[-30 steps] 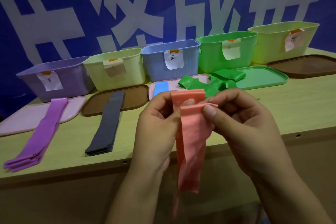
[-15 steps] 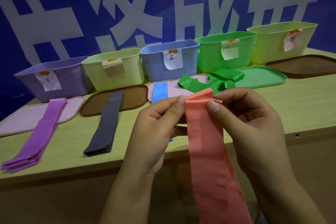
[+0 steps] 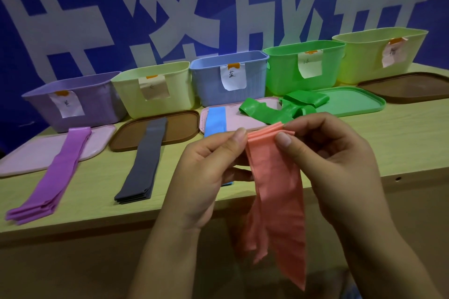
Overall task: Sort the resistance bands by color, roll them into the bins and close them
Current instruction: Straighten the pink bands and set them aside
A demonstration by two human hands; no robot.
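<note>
We hold the pink band (image 3: 277, 192) in front of the bench (image 3: 401, 143), both grips pinched on its top edge: the left hand (image 3: 206, 172) at 9 o'clock of it, the right hand (image 3: 337, 165) at 3 o'clock. Its layers hang down below the bench edge. On the bench lie the purple bands (image 3: 58, 175) at 9 o'clock, the grey bands (image 3: 143, 165) beside them, and the green bands (image 3: 286, 109) at 12 o'clock, before five open bins (image 3: 230, 94).
</note>
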